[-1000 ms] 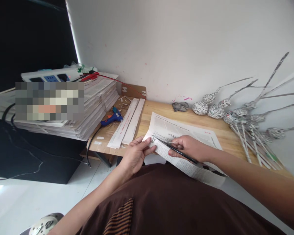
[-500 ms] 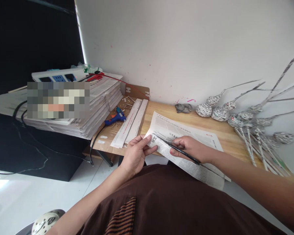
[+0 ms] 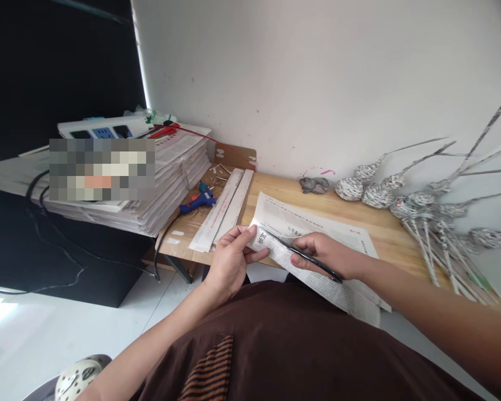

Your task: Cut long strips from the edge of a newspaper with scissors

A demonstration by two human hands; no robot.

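Observation:
My left hand (image 3: pixel 234 253) pinches the left end of a newspaper sheet (image 3: pixel 325 221) between thumb and fingers. Black-handled scissors (image 3: pixel 315 263) are gripped in my right hand (image 3: pixel 323 253), their blades pointing left along the paper toward my left fingers. Part of the sheet lies on the wooden table (image 3: pixel 271 182), and a printed flap droops over its front edge near my lap. My right fingers partly hide the handles and the cut line.
Two cut paper strips (image 3: pixel 229 214) and a blue glue gun (image 3: pixel 198 201) lie on cardboard at the left. Beyond are a tall newspaper stack (image 3: pixel 179 184) and a power strip (image 3: pixel 104 129). Woven paper gourds (image 3: pixel 378 195) and rolled paper sticks (image 3: pixel 432 259) occupy the right side; a grey cloth (image 3: pixel 314 185) sits near the wall.
The scissors and both hands keep nearly the same place on the newspaper. The whole view has shifted slightly.

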